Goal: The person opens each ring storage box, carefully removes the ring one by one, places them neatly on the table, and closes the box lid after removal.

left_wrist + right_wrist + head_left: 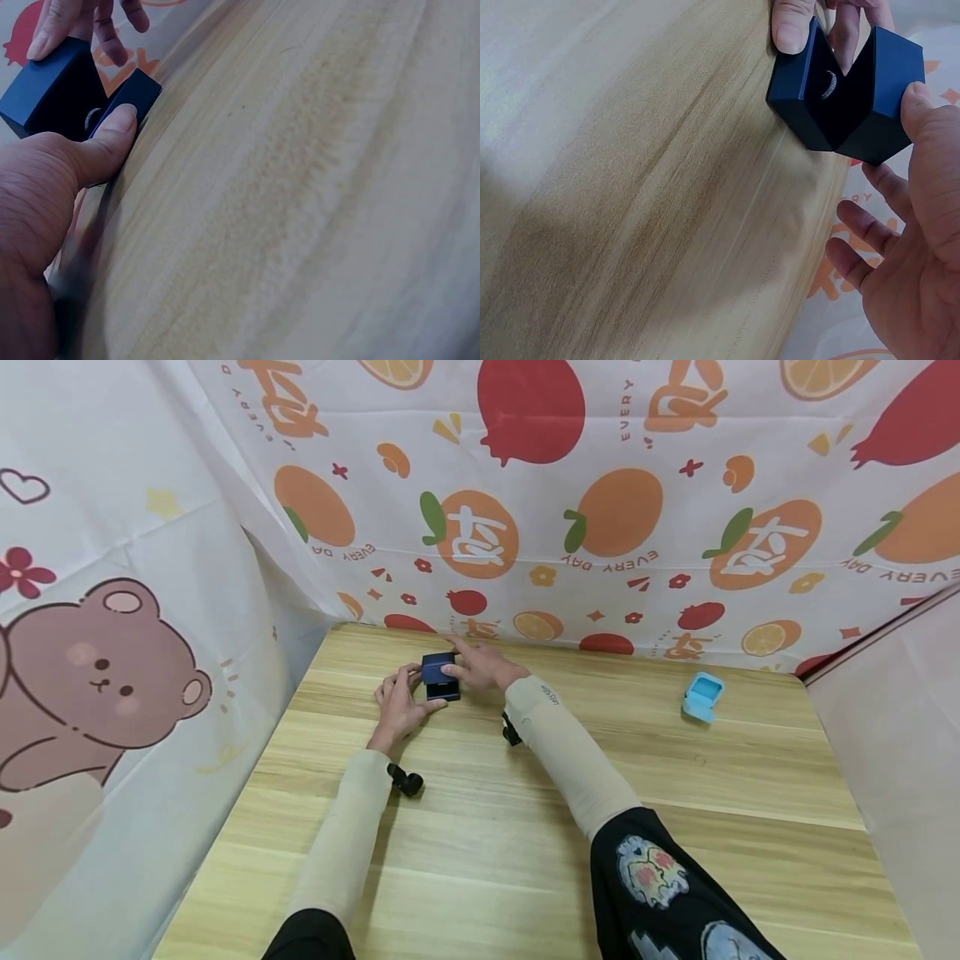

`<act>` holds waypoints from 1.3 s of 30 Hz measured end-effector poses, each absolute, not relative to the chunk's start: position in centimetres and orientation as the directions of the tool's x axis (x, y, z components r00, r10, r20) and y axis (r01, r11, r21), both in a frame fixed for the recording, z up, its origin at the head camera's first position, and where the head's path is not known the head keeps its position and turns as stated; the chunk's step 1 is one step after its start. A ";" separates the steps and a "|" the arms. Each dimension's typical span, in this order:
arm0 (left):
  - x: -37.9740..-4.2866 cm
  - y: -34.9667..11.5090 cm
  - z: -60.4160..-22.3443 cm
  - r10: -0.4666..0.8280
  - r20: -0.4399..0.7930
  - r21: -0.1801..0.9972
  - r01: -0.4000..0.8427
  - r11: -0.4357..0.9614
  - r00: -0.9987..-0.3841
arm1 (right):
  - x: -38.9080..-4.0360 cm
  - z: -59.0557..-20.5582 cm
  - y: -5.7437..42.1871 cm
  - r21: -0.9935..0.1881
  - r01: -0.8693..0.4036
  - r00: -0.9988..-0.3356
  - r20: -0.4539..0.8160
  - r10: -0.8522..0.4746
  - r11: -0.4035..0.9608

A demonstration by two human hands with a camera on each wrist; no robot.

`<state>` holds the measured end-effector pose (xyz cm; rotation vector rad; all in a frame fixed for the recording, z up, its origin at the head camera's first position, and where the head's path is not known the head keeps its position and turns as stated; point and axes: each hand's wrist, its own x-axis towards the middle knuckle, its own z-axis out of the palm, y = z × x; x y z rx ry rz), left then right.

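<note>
A dark blue ring box (438, 668) sits near the table's back edge, its hinged lid raised partway. Inside it a ring (829, 85) with small sparkling stones stands in the dark lining. My left hand (399, 708) grips the base from the left, its thumb along the front edge. From the right, my right hand (483, 667) pinches the lid between thumb and forefinger. The other right fingers spread loosely below the lid in the right wrist view. In the left wrist view, the left thumb (116, 127) lies over the base's rim.
A small light blue box (702, 697) stands with its lid up at the table's right rear. The wood-grain table (480, 860) meets a fruit-printed cloth (555, 568) at the back. A bear-printed cloth (112, 668) hangs at the left.
</note>
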<state>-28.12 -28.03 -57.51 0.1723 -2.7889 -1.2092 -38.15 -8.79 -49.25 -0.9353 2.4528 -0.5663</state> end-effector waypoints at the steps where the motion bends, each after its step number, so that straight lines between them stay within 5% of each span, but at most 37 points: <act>1: -28.2 -28.0 -57.5 -0.143 0.045 0.731 -0.065 0.679 -0.989 | -38.2 -49.2 -8.8 -0.523 -0.509 -0.668 -0.262 -0.697 0.684; 32: -27.7 -28.1 -57.3 -0.162 0.033 0.733 -0.086 0.675 -0.986 | -38.1 -50.2 -9.4 -0.538 -0.498 -0.681 -0.243 -0.691 0.680; 39: -27.7 -27.8 -57.3 -0.154 0.045 0.740 -0.071 0.669 -0.987 | -37.9 -50.6 -9.7 -0.580 -0.418 -0.734 -0.237 -0.636 0.699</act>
